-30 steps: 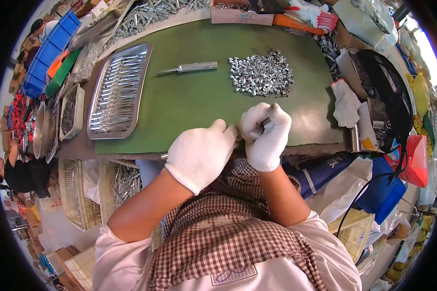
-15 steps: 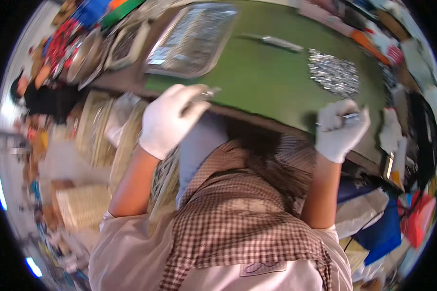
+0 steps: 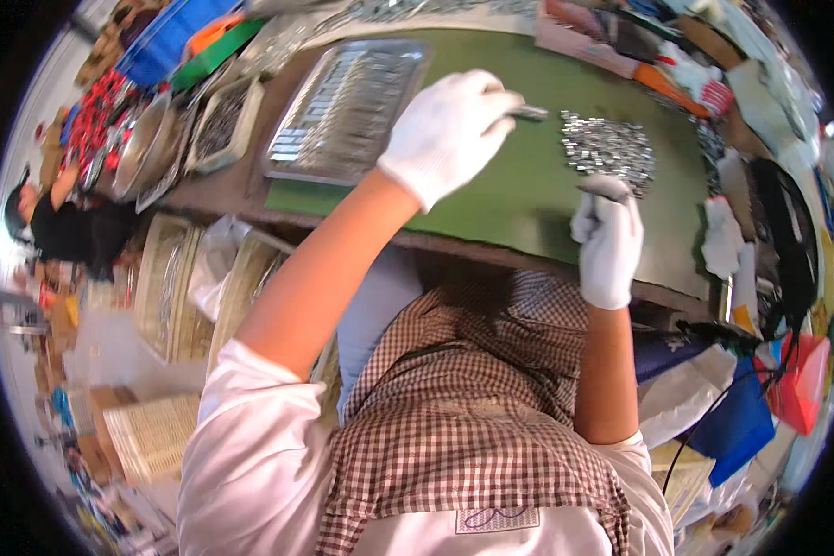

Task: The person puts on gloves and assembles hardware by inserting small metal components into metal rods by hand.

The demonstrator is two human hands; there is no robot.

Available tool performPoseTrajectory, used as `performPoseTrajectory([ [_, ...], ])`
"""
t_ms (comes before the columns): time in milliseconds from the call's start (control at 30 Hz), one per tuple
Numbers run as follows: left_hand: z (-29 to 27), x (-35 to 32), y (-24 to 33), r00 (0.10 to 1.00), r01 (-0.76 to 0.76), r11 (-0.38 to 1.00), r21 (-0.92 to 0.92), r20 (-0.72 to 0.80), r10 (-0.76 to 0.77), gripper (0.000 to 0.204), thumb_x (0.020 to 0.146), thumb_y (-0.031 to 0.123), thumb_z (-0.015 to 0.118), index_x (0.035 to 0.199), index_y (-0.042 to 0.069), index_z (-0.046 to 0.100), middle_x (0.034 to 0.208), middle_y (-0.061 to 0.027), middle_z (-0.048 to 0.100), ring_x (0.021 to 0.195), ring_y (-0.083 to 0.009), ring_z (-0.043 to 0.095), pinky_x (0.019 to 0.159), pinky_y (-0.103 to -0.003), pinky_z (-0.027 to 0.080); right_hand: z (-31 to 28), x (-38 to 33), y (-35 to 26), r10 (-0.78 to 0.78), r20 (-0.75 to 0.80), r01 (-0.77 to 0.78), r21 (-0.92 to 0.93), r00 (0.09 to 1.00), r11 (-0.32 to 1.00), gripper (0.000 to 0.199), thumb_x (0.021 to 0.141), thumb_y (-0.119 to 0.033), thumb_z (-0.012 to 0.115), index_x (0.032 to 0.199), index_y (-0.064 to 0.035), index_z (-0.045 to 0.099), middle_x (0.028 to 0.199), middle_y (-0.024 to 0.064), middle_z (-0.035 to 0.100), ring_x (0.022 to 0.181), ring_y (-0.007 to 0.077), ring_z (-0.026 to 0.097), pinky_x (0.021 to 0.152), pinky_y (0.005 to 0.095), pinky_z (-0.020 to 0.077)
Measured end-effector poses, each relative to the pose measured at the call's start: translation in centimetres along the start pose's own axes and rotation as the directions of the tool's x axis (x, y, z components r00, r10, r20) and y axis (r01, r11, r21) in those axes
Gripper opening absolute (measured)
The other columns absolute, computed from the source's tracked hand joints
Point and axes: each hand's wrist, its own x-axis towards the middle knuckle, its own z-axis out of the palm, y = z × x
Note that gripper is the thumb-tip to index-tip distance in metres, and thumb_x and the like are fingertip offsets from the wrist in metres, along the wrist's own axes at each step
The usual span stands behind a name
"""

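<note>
Green mat point(image 3: 519, 199) is laid over the bench top. Metal tray point(image 3: 343, 111) is set at the mat's left end, filled with rows of small metal parts. Smaller tray point(image 3: 221, 125) and round metal bowl point(image 3: 148, 148) are placed just left of it. Wicker baskets point(image 3: 171, 287) are stacked below the bench edge. Red bag point(image 3: 792, 389) and blue bag point(image 3: 737, 426) are seen lower right. Checked apron point(image 3: 473, 417) is worn over a white shirt.
</note>
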Motion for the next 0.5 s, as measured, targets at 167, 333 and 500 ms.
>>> performPoseTrajectory([
  [167, 7.2, 5.6, -3.0, 0.951, 0.098, 0.974, 0.205, 0.27, -0.152, 0.026, 0.093, 0.03, 0.065, 0.11, 0.009, 0.067, 0.115, -0.0141, 0.064, 0.108, -0.0358, 0.062, 0.094, -0.045, 0.051, 0.2, 0.0, -0.1, -0.02, 0.017, 0.021, -0.053, 1.0, 0.998, 0.026, 0.096, -0.006, 0.044, 0.11, 0.0015, 0.065, 0.085, 0.0008, 0.055, 0.07, 0.0083, 0.049, 0.065, 0.0231, 0.0441],
  [333, 7.2, 4.0, -1.4, 0.964, 0.101, 0.995, 0.008, 0.246, -0.1, 0.017, 0.096, 0.025, 0.061, 0.106, 0.011, 0.062, 0.103, -0.0134, 0.066, 0.098, -0.037, 0.064, 0.086, -0.047, 0.05, -0.4, -0.5, -0.8, -0.024, 0.013, 0.023, 0.025, 1.0, 0.999, 0.031, 0.1, -0.007, 0.042, 0.121, 0.0018, 0.062, 0.092, 0.0035, 0.06, 0.075, 0.01, 0.056, 0.072, 0.0259, 0.049],
  [500, 0.9, -0.3, 4.2, 0.919, -0.202, 0.979, -0.007, 0.344, 0.192, 0.025, 0.091, 0.026, 0.067, 0.11, 0.011, 0.065, 0.095, -0.009, 0.064, 0.087, -0.0304, 0.066, 0.074, -0.041, 0.053, 0.0, -2.5, -3.7, 0.24, 0.009, -0.231, -0.241, 0.971, 0.943, 0.034, 0.107, -0.021, 0.048, 0.133, -0.0023, 0.058, 0.1, 0.0045, 0.064, 0.055, 0.0041, 0.054, 0.047, 0.0203, 0.0429],
])
